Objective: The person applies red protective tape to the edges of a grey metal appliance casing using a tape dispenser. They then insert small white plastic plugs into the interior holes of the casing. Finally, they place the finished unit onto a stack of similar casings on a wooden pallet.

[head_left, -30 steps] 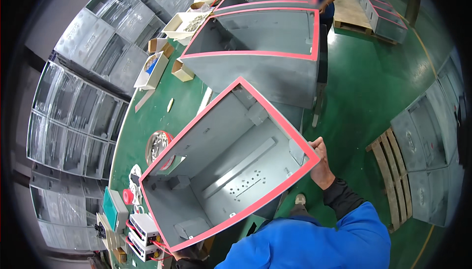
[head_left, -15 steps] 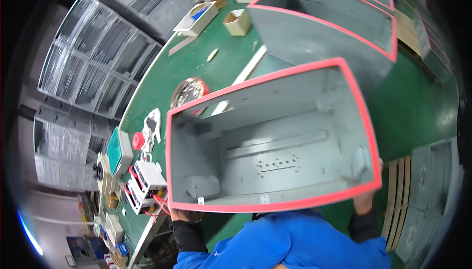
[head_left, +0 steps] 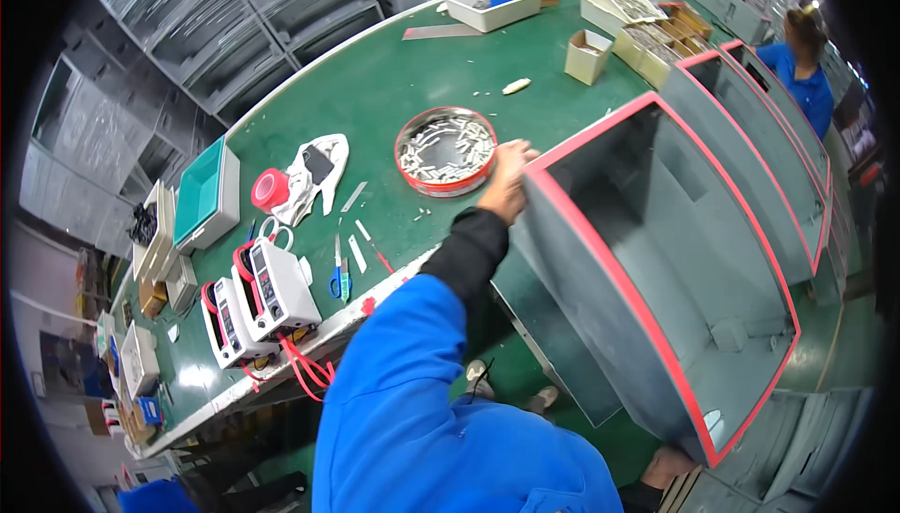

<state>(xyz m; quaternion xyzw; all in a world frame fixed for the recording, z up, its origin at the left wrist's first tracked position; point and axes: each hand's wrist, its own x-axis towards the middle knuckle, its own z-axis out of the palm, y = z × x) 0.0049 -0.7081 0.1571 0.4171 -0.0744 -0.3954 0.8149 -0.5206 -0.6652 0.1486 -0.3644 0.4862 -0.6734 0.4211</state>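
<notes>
A grey metal enclosure box (head_left: 586,288) with a pink-red strip around its open rim is tilted at the right, beyond the table's front edge. My left hand (head_left: 507,178) grips its upper left corner, fingers over the edge. At the lower corner my right hand (head_left: 669,465) supports the box from beneath; part of that hand is hidden. Close to my left hand on the green table stands a round red tin (head_left: 405,168) of small metal pins. Behind the held box, similar red-rimmed boxes (head_left: 741,129) stand in a row.
Two white power units (head_left: 281,288) with red cables sit at the table's (head_left: 347,91) front left edge, beside blue-handled scissors (head_left: 337,279). White gloves (head_left: 314,171), red tape (head_left: 270,189) and a teal-lined bin (head_left: 208,199) lie farther left. Another person (head_left: 799,73) is at the far right.
The box has moved to the right and turned, so its outer side now shows. My left hand has come into clear view at its upper corner. The head view has also shifted.
</notes>
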